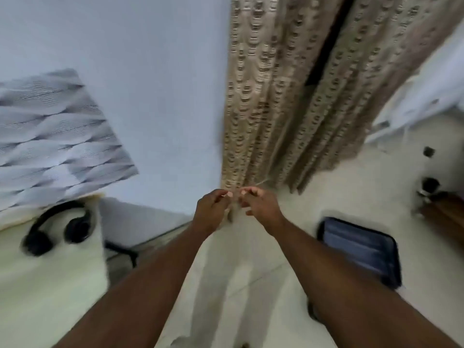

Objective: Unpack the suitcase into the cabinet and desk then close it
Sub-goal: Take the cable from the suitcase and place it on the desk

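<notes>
Hands: I have my left hand (213, 207) and my right hand (261, 204) out in front of me, close together, their fingertips almost meeting; the fingers are loosely curled and I see nothing between them, though the blur keeps me from being sure.
Suitcase: the dark blue suitcase (361, 249) lies on the pale floor (251, 285) to my right, lid down as far as I can tell; whether it is zipped I cannot tell.
Desk: the white desk (50, 285) is at my left, with black headphones (57, 229) resting on it near the wall.
Cabinet: I cannot make one out from here.
Backdrop: a patterned beige curtain (276, 96) hangs straight ahead of my hands.
Step in hand: I judge I am between carries, hands free, about to turn right to the suitcase.
Doing it well: I would swing right, bend low and check the lid before reaching.
Risk: the view is smeared, so I would slow my head first.
</notes>
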